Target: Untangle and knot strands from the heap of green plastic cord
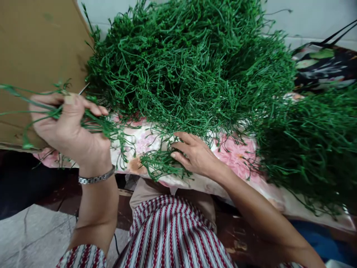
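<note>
My left hand (64,123), raised at the left, is closed on several thin green plastic stems (30,100), pinched between thumb and fingers. Their ends stick out to the left past the hand. Just beyond its fingers shows a thin shiny metal point (83,89); what it belongs to is hidden. My right hand (195,154) rests low over the cloth, fingers bent and slightly apart, touching a small loose bunch of green stems (161,163). In front of both hands rises a large heap of the same stems (181,67).
A flowered cloth (237,152) covers the work surface. More green stems (312,149) are piled at the right. A cardboard sheet or box (39,44) stands at the left. At the back right lies a dark floral bag (326,67) with black straps, by a white wall (312,18).
</note>
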Demonstrator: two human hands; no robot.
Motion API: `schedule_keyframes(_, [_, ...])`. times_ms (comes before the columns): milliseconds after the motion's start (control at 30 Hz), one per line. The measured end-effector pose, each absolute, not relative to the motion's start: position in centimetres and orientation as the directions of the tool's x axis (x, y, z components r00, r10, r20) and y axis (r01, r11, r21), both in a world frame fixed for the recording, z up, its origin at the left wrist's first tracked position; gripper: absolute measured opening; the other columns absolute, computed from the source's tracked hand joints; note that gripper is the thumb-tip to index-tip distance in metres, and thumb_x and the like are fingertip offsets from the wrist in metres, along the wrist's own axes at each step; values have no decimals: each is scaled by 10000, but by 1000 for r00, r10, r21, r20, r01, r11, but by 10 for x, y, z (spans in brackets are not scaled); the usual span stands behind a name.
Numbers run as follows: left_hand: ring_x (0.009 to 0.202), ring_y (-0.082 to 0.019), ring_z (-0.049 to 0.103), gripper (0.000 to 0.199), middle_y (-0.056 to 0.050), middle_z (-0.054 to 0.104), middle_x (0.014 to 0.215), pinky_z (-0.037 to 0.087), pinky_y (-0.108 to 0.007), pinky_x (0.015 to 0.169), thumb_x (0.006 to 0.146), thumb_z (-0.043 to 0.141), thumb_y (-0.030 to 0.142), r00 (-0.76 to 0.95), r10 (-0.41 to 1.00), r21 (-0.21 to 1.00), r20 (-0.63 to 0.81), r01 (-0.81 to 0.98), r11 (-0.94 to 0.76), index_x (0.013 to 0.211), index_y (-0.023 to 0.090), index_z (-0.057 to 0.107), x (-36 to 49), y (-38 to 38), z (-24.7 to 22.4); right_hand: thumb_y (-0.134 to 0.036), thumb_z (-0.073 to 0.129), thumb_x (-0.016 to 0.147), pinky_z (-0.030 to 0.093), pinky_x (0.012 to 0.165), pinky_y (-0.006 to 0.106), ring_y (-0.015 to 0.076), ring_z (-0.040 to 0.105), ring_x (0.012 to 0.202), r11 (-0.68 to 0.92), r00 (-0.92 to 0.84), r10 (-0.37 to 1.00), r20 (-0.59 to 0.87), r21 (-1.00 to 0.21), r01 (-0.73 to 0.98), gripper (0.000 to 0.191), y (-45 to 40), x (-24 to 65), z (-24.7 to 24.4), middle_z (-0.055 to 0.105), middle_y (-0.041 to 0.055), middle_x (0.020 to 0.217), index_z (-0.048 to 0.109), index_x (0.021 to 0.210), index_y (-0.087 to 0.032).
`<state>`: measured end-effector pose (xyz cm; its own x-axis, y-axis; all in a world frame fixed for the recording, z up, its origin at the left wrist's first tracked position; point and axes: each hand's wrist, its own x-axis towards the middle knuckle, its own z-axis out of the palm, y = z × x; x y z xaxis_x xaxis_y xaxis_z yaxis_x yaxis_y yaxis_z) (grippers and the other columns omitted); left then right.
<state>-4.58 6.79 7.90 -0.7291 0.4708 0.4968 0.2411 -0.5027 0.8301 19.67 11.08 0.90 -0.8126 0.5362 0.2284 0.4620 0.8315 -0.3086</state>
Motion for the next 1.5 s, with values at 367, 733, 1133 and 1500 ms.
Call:
schedule_keyframes(367, [488, -69, 458, 187, 39, 391, 617, 507, -276, 502, 835, 388, 32, -643, 359, 588, 677, 178, -789, 721, 151, 476, 27, 86, 118, -143, 443, 836, 416, 1009, 421, 199, 440, 1225, 894, -707, 376, 599, -434, 109, 383, 119, 175, 64, 487, 123, 1282, 496, 1215, -156])
schedule_keyframes(733, [477, -76, 457, 202, 64, 406, 588, 477, -301, 502, 839, 415, 75, -689, 416, 658, 594, 118, -744, 712, 232, 415, 51, 95, 108, -198, 443, 873, 491, 864, 315, 148, 566, 999, 816, -711, 401, 578, -578, -10, 178, 112, 181, 49, 610, 97, 1024, 572, 977, -132])
schedule_keyframes(1133, [576, -105, 549, 93, 32, 565, 696, 480, -268, 562, 694, 670, 195, -571, 649, 864, 503, 349, -362, 722, 195, 582, 23, 73, 49, -181, 519, 841, 508, 687, 246, 113, 619, 749, 778, -482, 611, 628, -590, 217, 189, 116, 238, 64, 669, 37, 862, 632, 991, -158])
schedule_keyframes(1500, [996, -206, 575, 437, 4, 612, 1051, 457, -397, 929, 666, 701, 237, -656, 550, 857, 516, 393, -334, 1080, 299, 575, -4, 41, 43, -62, 434, 813, 477, 680, 312, 157, 584, 761, 888, -576, 264, 773, 39, 459, 360, 122, 242, 44, 661, 62, 872, 488, 1154, -162])
